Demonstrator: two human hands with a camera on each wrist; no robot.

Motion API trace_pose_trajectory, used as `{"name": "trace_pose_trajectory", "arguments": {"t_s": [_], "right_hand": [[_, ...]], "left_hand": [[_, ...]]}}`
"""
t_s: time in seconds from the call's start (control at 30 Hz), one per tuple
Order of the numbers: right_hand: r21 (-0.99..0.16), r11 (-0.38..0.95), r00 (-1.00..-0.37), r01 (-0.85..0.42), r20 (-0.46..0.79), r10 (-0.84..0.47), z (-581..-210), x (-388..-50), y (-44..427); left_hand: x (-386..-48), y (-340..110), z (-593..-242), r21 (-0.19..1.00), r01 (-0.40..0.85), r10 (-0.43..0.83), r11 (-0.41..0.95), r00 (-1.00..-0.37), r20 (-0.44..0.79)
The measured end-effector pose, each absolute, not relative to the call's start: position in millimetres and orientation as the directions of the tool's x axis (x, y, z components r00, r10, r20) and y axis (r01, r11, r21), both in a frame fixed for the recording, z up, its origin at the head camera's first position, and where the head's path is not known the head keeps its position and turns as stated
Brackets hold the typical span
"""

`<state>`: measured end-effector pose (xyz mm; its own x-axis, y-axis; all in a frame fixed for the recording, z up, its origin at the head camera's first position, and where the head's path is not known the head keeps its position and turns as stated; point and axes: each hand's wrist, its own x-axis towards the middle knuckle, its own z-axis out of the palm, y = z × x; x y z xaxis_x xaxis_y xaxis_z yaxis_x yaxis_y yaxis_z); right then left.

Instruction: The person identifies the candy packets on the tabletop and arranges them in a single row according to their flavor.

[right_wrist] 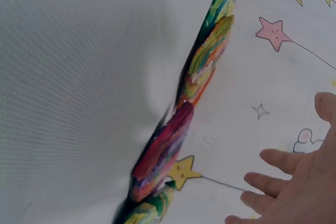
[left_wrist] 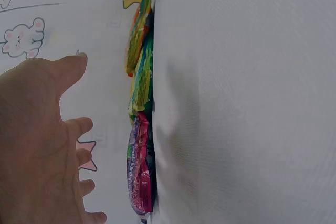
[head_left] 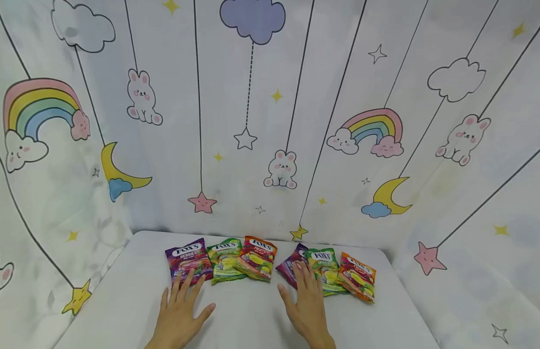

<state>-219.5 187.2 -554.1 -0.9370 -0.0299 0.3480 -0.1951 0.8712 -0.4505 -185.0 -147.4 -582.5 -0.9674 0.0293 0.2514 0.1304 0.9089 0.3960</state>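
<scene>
Two groups of candy bags lie on the white table. In the left group are a purple berries bag (head_left: 189, 259), a green bag (head_left: 226, 261) and an orange-red fruits bag (head_left: 256, 258). The right group has a purple bag (head_left: 291, 265), a green bag (head_left: 324, 269) and an orange-red fruits bag (head_left: 358, 277). My left hand (head_left: 179, 310), fingers spread, is nearest the left purple bag; the left wrist view has the hand (left_wrist: 39, 140) above the table, apart from the bags. My right hand (head_left: 307, 305) covers part of the right purple bag from the head view. Neither hand holds anything.
The white-covered table (head_left: 243, 315) runs back to a cloth backdrop (head_left: 235, 184) printed with rainbows, rabbits, moons and stars. Similar printed cloth (head_left: 483, 271) stands at the sides. The bags lie near the table's back edge.
</scene>
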Motion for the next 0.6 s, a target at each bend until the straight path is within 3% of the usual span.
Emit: {"name": "trace_pose_trajectory", "arguments": {"t_s": [0.6], "right_hand": [[-0.456, 0.859, -0.934, -0.231, 0.353, -0.063, -554.6, -223.5, 175.1]], "left_hand": [[-190.5, -152.2, -583.3, 0.416, 0.096, 0.021, 0.904, -0.983, 0.181]]}}
